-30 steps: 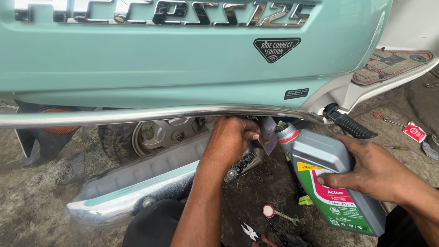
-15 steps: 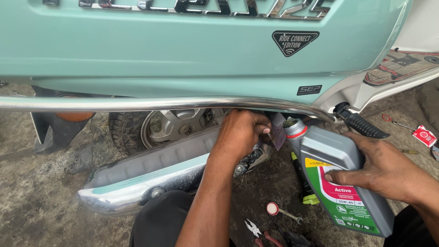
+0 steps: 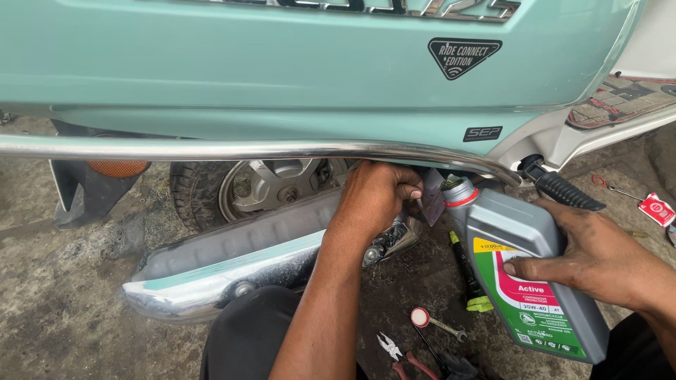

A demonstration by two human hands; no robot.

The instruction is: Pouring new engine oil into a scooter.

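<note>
Oil fill about to start: right hand (image 3: 598, 264) grips the tilted, uncapped grey oil bottle (image 3: 524, 271) beside the small funnel (image 3: 431, 197) that the left hand (image 3: 373, 197) pinches under the scooter's side panel (image 3: 282, 77), no oil visibly flowing

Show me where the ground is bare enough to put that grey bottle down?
Bare concrete floor lies left of the exhaust muffler, below the orange reflector. It is crowded between the left hand and the grey oil bottle in the right hand: a green-tipped screwdriver, a spanner and pliers lie there.
</note>
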